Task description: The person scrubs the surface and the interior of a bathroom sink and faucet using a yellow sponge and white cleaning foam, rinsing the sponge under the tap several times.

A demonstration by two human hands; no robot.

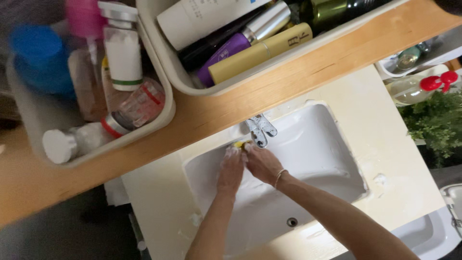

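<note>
Both hands in the white sink (337, 144), right under the faucet (260, 129). Yellow sponge (240, 143) sits between fingertips of left hand (230, 169) and right hand (261, 162), both closed on it (soapy, mostly hidden). Bracelet (279, 177) on right wrist.

A white sink (332, 144), a chrome tap (260, 128), a wooden shelf (298, 79), perhaps a yellow sponge (240, 143), blurred.

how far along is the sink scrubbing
Partway, it seems. Suds already streak the white sink basin. Both hands, left hand and right hand, press a yellow sponge at the back edge beside the tap. The foam is not rinsed off yet.
</note>
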